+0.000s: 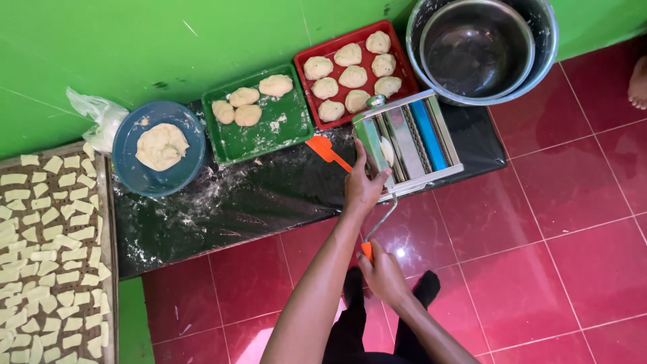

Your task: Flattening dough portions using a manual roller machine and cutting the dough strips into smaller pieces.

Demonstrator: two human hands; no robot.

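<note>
A metal roller machine point(412, 137) with a blue strip stands on a black, floured mat point(236, 202). My left hand point(364, 185) rests against its near left side, holding it steady. My right hand point(384, 273) is shut on the orange-handled crank point(376, 232) that runs up into the machine. A pale piece of dough point(387, 151) shows in the rollers.
A red tray point(403, 64) and a green tray point(290, 131) hold dough balls. A blue bowl point(131, 168) holds a dough lump. An orange scraper point(327, 151) lies on the mat. Nested metal bowls point(478, 47) stand at the back right. A tray of cut dough pieces point(108, 222) sits at the left. A bare foot point(637, 81) shows at the right edge.
</note>
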